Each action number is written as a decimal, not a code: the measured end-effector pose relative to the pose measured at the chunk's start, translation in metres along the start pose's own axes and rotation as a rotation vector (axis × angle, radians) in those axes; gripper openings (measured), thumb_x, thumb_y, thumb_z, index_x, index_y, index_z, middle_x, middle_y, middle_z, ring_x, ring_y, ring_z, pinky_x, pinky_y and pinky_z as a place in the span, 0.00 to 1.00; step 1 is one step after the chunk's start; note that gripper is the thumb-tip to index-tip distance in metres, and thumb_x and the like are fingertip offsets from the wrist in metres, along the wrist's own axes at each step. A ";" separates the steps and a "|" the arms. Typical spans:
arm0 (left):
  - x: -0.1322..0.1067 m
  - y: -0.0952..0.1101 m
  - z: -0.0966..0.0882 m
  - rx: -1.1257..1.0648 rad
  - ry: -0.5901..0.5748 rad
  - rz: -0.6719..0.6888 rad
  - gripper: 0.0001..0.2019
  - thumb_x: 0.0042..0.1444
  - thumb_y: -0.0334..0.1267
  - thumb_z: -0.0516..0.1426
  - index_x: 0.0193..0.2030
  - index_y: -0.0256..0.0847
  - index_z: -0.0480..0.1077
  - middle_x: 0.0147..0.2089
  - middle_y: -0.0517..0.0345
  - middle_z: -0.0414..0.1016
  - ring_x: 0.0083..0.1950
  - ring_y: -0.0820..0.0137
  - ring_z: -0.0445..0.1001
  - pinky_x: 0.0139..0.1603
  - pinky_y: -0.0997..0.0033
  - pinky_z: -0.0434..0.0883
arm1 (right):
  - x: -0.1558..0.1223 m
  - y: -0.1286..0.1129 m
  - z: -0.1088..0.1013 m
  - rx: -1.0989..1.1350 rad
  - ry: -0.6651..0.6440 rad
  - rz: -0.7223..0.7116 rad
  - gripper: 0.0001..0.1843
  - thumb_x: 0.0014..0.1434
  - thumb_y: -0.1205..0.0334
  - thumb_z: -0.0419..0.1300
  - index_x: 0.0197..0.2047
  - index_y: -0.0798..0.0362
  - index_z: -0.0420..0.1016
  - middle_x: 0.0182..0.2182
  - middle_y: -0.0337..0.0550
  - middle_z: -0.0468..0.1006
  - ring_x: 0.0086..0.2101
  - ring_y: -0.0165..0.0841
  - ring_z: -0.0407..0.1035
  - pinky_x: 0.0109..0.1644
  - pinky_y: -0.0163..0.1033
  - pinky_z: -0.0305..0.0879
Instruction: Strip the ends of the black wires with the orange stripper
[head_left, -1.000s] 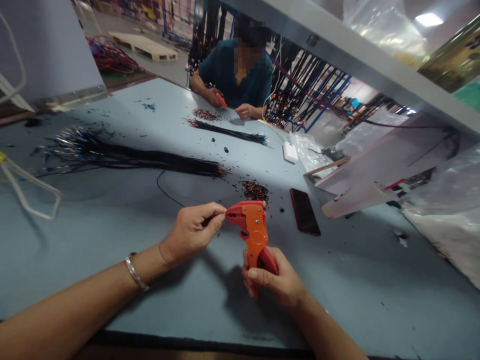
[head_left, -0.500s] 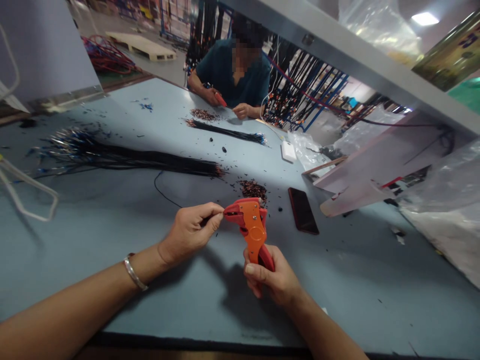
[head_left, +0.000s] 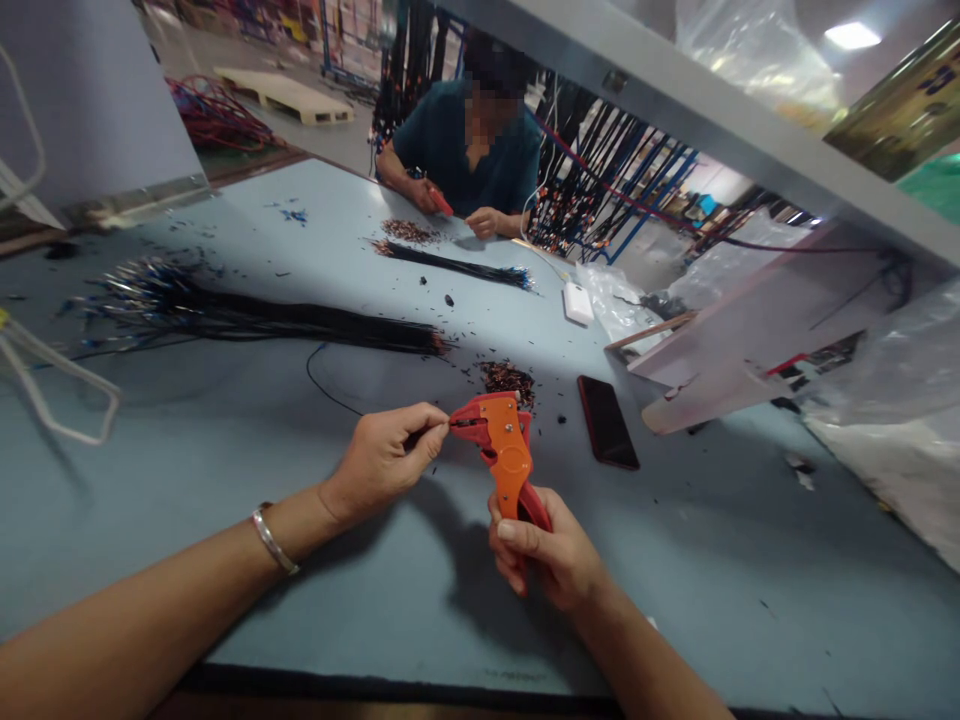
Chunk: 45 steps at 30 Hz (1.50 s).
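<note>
While the right hand grips the orange-and-red wire stripper above the table, the left hand pinches a thin dark wire at the stripper's nose. The wire trails between 10 and 11 o'clock from the left hand. Relative to the stripper, the black wire bundle lies at 10 o'clock, the clippings at 12, the phone between 2 and 3.

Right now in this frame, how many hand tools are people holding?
2. The orange-and-red tool is in the right hand in the foreground; the red tool is held by the person across the table. Fingers partly cover each handle.
</note>
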<state>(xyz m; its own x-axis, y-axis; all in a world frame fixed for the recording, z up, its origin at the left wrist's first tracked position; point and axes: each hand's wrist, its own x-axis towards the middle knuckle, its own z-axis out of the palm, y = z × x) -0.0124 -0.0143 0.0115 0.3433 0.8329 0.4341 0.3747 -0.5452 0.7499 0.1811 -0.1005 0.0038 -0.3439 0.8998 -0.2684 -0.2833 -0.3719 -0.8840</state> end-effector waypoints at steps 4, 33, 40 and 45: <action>0.002 -0.002 -0.002 0.027 0.031 -0.048 0.09 0.58 0.36 0.52 0.31 0.37 0.73 0.22 0.65 0.68 0.23 0.78 0.63 0.26 0.81 0.61 | 0.000 -0.006 -0.008 0.085 0.017 -0.013 0.17 0.50 0.57 0.67 0.25 0.55 0.62 0.16 0.31 0.64 0.12 0.22 0.59 0.13 0.26 0.52; 0.003 0.001 -0.001 -0.179 -0.019 -0.238 0.12 0.57 0.41 0.53 0.31 0.36 0.72 0.25 0.62 0.69 0.27 0.75 0.66 0.29 0.79 0.63 | -0.004 -0.012 -0.005 -0.190 -0.057 -0.048 0.26 0.49 0.52 0.67 0.48 0.55 0.66 0.37 0.45 0.73 0.35 0.35 0.70 0.38 0.40 0.66; 0.001 0.007 0.005 -0.286 -0.115 -0.287 0.13 0.57 0.42 0.53 0.28 0.35 0.71 0.23 0.63 0.66 0.26 0.75 0.62 0.26 0.78 0.61 | -0.007 -0.019 0.001 -0.680 0.052 -0.289 0.12 0.56 0.56 0.58 0.41 0.54 0.68 0.34 0.44 0.73 0.35 0.36 0.67 0.40 0.41 0.65; 0.000 0.010 0.006 -0.383 -0.173 -0.322 0.14 0.56 0.44 0.54 0.30 0.35 0.72 0.24 0.61 0.68 0.26 0.74 0.64 0.27 0.77 0.63 | -0.006 -0.015 0.004 -1.040 0.198 -0.469 0.18 0.55 0.65 0.56 0.50 0.53 0.65 0.39 0.46 0.74 0.37 0.38 0.69 0.43 0.42 0.66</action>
<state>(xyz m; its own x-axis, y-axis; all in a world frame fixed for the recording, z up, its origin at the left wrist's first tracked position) -0.0034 -0.0205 0.0153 0.4118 0.9071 0.0877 0.1541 -0.1641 0.9743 0.1842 -0.1011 0.0201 -0.2282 0.9539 0.1951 0.5592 0.2924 -0.7757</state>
